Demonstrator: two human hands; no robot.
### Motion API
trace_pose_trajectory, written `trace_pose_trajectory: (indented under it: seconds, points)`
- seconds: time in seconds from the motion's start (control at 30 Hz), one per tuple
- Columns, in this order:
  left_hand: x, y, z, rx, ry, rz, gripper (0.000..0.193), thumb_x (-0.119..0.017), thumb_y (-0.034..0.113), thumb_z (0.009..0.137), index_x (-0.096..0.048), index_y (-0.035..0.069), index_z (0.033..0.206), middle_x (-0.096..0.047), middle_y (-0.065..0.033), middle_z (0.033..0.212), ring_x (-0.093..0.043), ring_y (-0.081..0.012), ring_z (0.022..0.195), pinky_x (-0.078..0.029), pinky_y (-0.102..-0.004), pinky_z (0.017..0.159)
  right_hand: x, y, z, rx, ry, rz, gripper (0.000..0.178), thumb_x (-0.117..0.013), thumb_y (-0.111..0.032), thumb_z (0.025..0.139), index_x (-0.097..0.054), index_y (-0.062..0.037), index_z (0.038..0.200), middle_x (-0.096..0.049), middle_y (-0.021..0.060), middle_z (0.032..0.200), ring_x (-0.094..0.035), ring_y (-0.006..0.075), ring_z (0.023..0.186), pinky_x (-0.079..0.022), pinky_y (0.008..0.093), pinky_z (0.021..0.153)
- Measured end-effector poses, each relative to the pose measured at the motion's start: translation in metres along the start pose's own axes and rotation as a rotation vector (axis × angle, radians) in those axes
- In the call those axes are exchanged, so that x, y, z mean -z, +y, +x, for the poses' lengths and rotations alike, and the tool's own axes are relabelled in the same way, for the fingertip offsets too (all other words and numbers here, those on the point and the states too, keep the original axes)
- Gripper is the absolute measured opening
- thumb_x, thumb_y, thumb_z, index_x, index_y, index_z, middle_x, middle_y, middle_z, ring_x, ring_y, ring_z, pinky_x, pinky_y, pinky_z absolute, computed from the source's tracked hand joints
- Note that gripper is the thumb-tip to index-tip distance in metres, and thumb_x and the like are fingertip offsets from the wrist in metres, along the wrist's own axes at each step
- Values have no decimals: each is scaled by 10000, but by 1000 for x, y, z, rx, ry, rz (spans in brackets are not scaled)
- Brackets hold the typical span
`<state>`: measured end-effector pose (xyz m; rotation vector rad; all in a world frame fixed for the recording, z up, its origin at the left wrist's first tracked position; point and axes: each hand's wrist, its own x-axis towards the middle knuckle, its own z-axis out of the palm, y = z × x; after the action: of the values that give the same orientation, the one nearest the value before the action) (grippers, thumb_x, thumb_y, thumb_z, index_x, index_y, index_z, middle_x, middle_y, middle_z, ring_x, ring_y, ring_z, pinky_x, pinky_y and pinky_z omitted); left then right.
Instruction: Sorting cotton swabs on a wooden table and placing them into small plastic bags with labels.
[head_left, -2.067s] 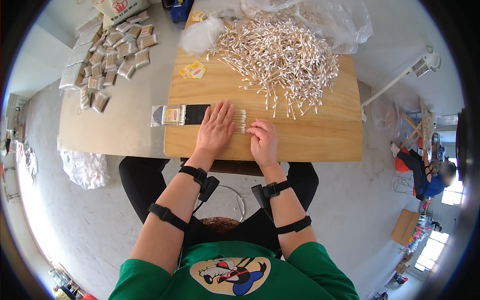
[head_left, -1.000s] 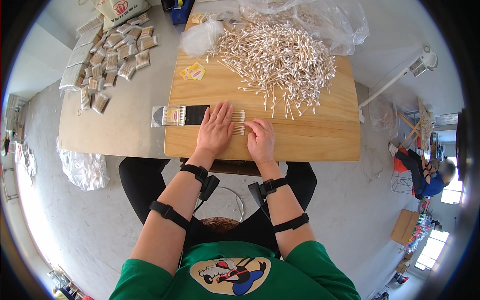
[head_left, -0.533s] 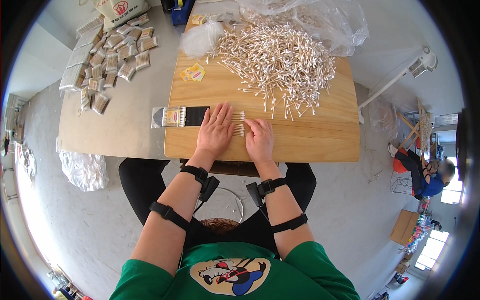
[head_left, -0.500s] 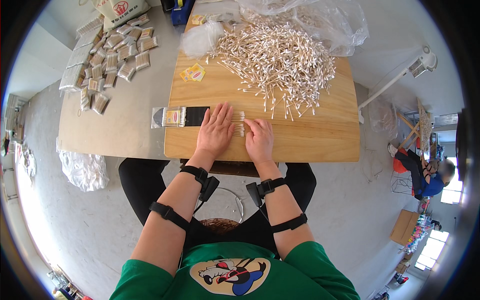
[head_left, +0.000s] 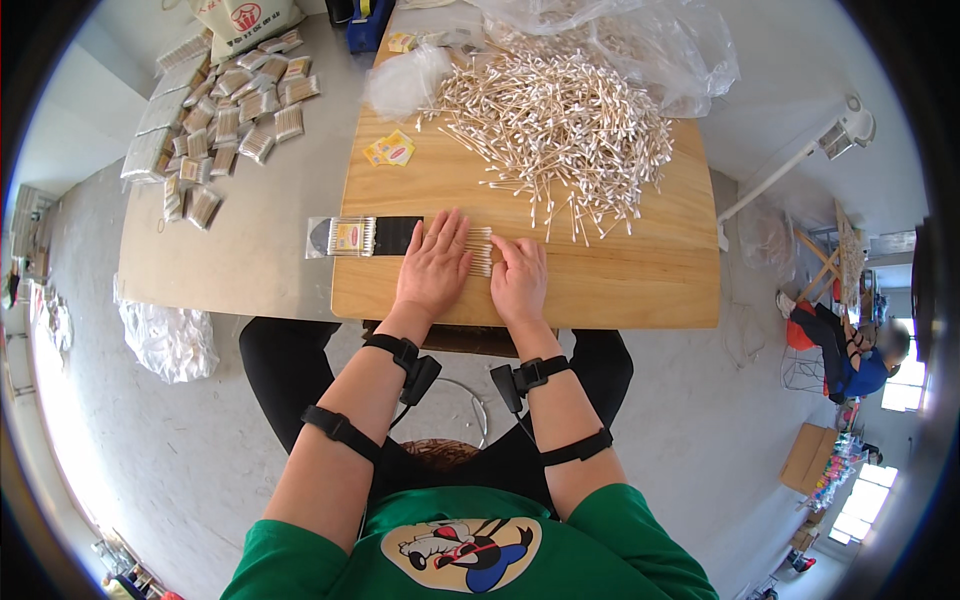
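Observation:
My left hand [head_left: 433,268] lies flat, fingers stretched out, over a row of cotton swabs [head_left: 481,250] and the right end of a black strip [head_left: 397,235]. White swab tips stick out past its right side; the rest of the row is hidden under the palm. At those tips rests my right hand [head_left: 519,280], its index finger reaching toward them and nothing visibly held. Left of the black strip, a clear packet of swabs with a yellow label [head_left: 349,236] lies across the seam of the two table surfaces.
A big heap of loose swabs [head_left: 570,130] covers the board's far side, with clear plastic [head_left: 690,60] behind. Yellow cards [head_left: 390,149] and clear bags [head_left: 405,82] lie left of it. Filled packets [head_left: 230,120] crowd the metal table. Another person [head_left: 865,360] sits far right.
Both hands keep nearly the same pose, the left flat on the swabs and the right at their tips. The whole view has shifted very slightly.

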<state>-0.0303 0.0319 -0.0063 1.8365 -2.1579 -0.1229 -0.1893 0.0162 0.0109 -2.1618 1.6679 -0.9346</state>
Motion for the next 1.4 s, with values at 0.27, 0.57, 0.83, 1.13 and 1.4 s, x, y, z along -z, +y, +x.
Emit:
trace_pose_trajectory:
  seconds: [0.27, 0.57, 0.83, 1.13, 1.4]
  points:
    - [-4, -1, 0, 11, 8, -12, 526, -438, 352, 1025, -452, 89, 1481, -386, -75, 1576, -323, -217, 1475, -199, -450, 1224, -1, -3, -3, 234, -1, -105, 404, -639, -95, 827, -622, -57, 1229, -587, 117, 1289, -556, 309, 1166, -448, 461, 958]
    - [-2, 2, 0, -9, 48, -23, 509, -470, 329, 1017, -477, 86, 1465, -384, -85, 1577, -333, -229, 1470, -221, -455, 1213, 7, -1, 25, 293, -213, -120, 349, -647, -172, 883, -621, -30, 1201, -618, 101, 1230, -557, 305, 1166, -459, 446, 948]
    - [2, 1, -3, 33, 7, -63, 496, -439, 343, 1027, -487, 105, 1459, -373, -73, 1586, -309, -215, 1483, -187, -456, 1227, 8, -3, 27, 333, -182, -149, 384, -626, -169, 903, -592, 12, 1241, -568, 149, 1310, -516, 333, 1239, -430, 462, 1023]
    - [2, 1, 0, 10, -53, -33, 524, -402, 345, 1037, -413, 115, 1507, -326, -62, 1610, -266, -215, 1500, -166, -450, 1232, -3, 0, 5, 329, -285, -249, 538, -576, -211, 947, -485, 8, 1429, -449, 149, 1512, -405, 306, 1413, -309, 474, 1175]
    - [6, 2, 0, 5, -46, -51, 522, -425, 312, 1028, -412, 106, 1507, -346, -70, 1597, -292, -222, 1488, -188, -453, 1224, -3, -1, 5, 338, -274, -295, 535, -546, -248, 970, -481, -1, 1440, -456, 147, 1515, -409, 274, 1420, -290, 466, 1187]
